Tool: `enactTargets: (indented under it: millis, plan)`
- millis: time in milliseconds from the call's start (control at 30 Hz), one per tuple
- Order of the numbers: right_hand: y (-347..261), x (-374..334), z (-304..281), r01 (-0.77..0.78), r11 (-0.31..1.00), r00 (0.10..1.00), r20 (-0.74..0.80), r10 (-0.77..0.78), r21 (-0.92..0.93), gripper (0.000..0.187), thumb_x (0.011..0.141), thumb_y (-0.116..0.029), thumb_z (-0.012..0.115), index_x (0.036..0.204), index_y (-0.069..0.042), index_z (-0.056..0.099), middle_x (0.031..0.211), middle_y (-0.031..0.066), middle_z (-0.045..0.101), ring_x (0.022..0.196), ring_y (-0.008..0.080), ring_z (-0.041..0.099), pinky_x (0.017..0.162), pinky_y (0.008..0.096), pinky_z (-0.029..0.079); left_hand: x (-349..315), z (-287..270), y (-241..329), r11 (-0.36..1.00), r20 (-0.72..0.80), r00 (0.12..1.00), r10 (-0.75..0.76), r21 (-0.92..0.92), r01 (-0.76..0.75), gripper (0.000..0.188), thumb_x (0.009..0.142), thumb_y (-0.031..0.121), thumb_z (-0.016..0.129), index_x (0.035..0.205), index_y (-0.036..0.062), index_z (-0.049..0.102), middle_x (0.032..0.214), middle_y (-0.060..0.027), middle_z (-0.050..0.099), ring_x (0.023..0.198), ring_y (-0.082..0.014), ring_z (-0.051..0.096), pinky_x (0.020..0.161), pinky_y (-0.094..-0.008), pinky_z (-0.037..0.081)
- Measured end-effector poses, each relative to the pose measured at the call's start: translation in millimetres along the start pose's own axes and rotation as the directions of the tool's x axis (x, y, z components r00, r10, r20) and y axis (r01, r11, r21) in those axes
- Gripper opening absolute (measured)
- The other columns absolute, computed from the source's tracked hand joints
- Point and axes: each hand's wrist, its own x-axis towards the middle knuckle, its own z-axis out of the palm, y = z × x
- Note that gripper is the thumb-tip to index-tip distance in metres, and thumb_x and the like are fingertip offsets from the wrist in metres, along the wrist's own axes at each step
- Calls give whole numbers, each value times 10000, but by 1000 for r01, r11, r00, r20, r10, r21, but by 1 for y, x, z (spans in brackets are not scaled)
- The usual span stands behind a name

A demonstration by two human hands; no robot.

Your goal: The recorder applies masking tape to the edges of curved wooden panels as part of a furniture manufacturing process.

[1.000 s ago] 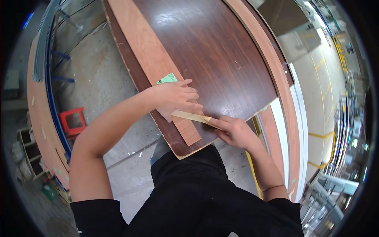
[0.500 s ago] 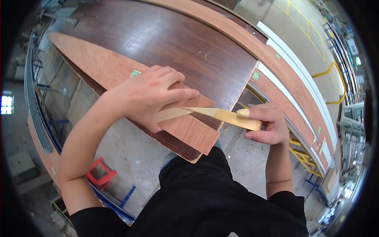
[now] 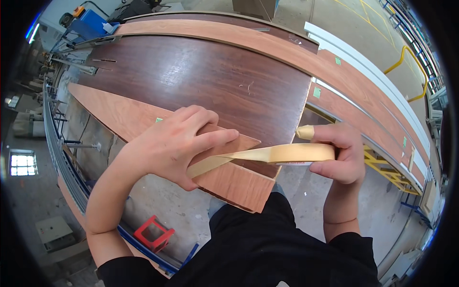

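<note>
My left hand grips light reddish wooden strips from above, thumb at the near edge and index finger stretched along the top. Under its palm runs a band of pale yellow masking tape, laid slantwise across the strips. The band twists as it spans to a tape roll, which my right hand pinches between thumb and fingers, just off the corner of the dark brown panel. A wrap of similar pale material covers my right index fingertip. My left palm hides part of the strips.
A long wooden strip lies along the panel's far side. More boards with green labels and white edges extend to the right. A red stool stands on the floor at lower left, near a blue rail. Yellow metal frames are at right.
The view has shifted, showing more of the panel's far side. My right hand and the roll have moved slightly away from my left hand, lengthening the tape span. My left hand keeps its grip.
</note>
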Motion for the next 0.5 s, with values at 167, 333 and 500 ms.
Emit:
enactTargets:
  millis: [167,333,500]
  plan:
    - [-35,15,1,-139,961,990,-20,138,-238,594,572,-242,733,1076,69,684,621,33,567,517,90,490,480,233,318,6,9,-15,998,-66,996,62,2,-62,945,426,227,823,1305,95,504,1104,-150,501,1010,-344,514,886,-433,448]
    - [3,-13,-13,-261,965,963,-79,257,-36,675,678,-208,759,1258,77,563,672,37,579,479,97,508,446,213,363,4,-5,-17,994,-95,989,109,10,-108,917,468,271,838,1305,96,506,1069,-146,513,996,-331,523,872,-419,456]
    - [69,-58,17,-19,906,954,-265,143,423,625,763,-175,752,1296,56,523,783,77,649,540,109,594,451,228,478,10,-19,-13,994,-68,992,107,5,-107,937,476,282,835,1326,87,493,1078,-144,514,1011,-344,521,895,-426,454]
